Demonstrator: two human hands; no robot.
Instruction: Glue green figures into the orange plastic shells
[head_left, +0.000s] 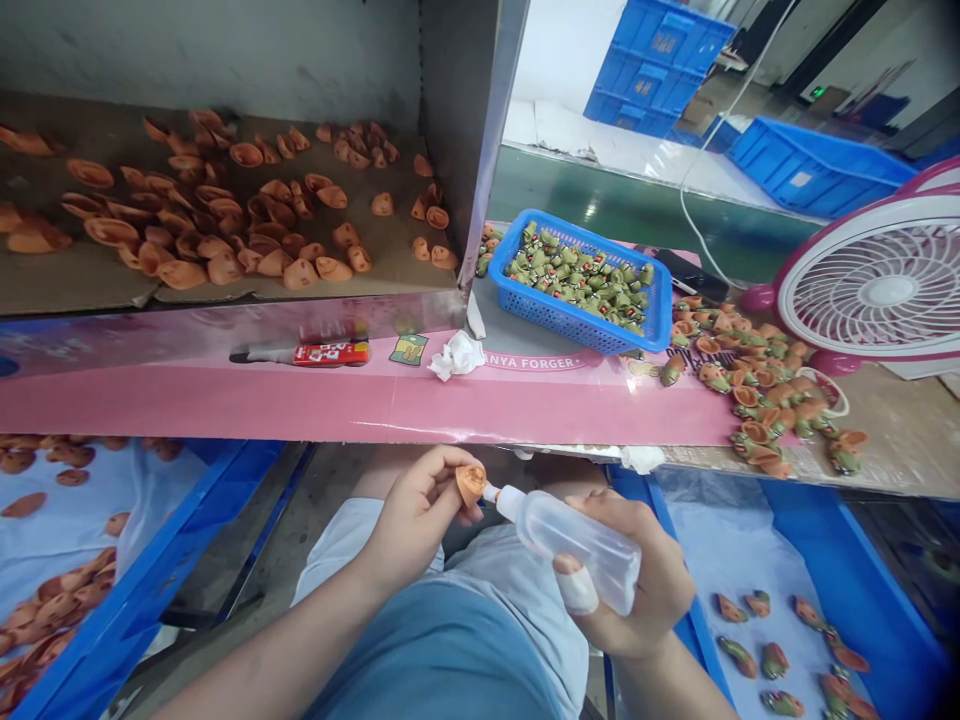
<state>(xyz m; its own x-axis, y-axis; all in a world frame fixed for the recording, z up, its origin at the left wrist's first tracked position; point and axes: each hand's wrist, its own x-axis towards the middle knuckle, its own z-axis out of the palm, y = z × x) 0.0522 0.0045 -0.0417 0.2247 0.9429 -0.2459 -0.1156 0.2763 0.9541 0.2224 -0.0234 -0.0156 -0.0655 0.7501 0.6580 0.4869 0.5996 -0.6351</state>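
Between the thumb and fingers of my left hand (424, 505) is a small orange cup-shaped piece (471, 484), its hollow side turned up. My right hand (637, 575) is wrapped around a clear squeeze bottle (574, 540), which lies tilted with its narrow white nozzle pointing left. The nozzle tip meets or nearly meets the orange piece's right side; contact is hard to make out. A white wrapping covers the right thumb. Both hands are above my lap, in front of the pink table edge (360, 415).
Many orange pieces (225, 215) lie in the box at left. A blue basket (577, 330) holds green pieces (585, 280); joined orange-green pieces (757, 390) lie by a fan (885, 290). Blue crates (202, 540) flank my legs. A glue tube (330, 354) and crumpled tissue (457, 356) rest on the table.
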